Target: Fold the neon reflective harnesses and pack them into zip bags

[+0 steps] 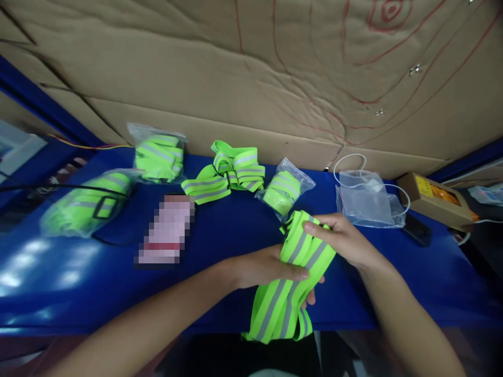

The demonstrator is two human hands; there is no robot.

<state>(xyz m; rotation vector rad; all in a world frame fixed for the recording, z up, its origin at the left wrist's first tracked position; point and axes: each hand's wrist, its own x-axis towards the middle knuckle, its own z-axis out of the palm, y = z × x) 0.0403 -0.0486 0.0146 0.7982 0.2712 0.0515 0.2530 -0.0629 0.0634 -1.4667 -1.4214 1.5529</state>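
Observation:
A bundle of neon green straps with grey stripes hangs over the front edge of the blue table. My left hand is closed round its middle, thumb on top and fingertips showing beyond the right side. At the bundle's upper end my right hand pinches the straps, thumb on top. Behind it lies a small bagged green roll. A loose tangle of green straps with black buckles rests farther back, left of that roll.
Two bagged green bundles and a blurred-out pink item lie left on the blue table. Right are clear bags, a white cable, a dark phone and a cardboard box. Cardboard stands behind.

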